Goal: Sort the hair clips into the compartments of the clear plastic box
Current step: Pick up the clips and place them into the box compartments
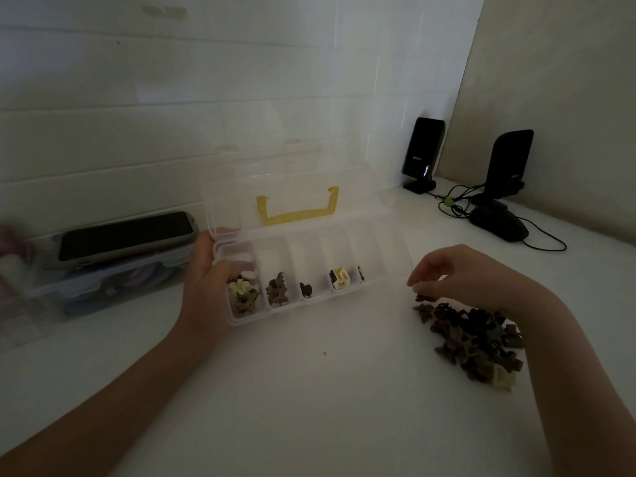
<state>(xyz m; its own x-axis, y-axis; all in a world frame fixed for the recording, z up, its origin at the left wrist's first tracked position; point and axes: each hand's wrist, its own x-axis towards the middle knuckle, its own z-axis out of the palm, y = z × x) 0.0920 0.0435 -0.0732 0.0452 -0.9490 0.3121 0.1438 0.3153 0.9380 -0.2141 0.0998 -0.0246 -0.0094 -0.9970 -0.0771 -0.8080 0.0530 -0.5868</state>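
Observation:
The clear plastic box (385, 266) lies open on the white table, its lid with a yellow handle (296, 215) standing up behind. Its front compartments hold flower-shaped clips (242, 296), brown clips (277, 291), one dark clip (305, 289), a cream and brown clip (340, 278) and a dark clip (360, 273). My left hand (206, 287) grips the box's left end, thumb over the first compartment. My right hand (457, 277) hovers at the top of a pile of brown hair clips (471, 339), fingertips pinching a small dark clip (421, 297).
A second plastic case (103, 280) with a dark phone-like device (125, 235) on top sits at the left by the tiled wall. Two black speakers (421, 154) (509, 163), a black mouse (499, 223) and cables lie at the back right corner.

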